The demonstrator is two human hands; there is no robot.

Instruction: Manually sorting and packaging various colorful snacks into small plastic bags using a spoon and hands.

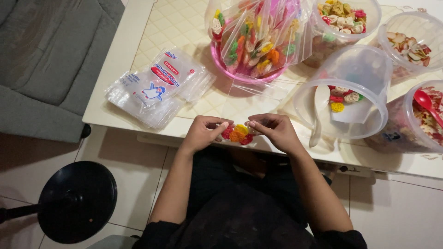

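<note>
My left hand (203, 133) and my right hand (274, 131) meet at the near edge of the white table (115, 64). Both pinch the top of a small clear pouch (238, 134) holding red, orange and yellow flower-shaped crackers. The pouch hangs just over the table edge between my fingertips. Behind my hands a pink bowl (240, 76) is stacked with several filled clear pouches.
A stack of flat empty pouches (154, 87) lies at the table's left. Clear plastic jars of coloured crackers stand at right: a tipped one (355, 94), one with a red spoon (427, 103), two more behind (410, 44). A grey sofa (41, 64) and black stool (76, 200) are at left.
</note>
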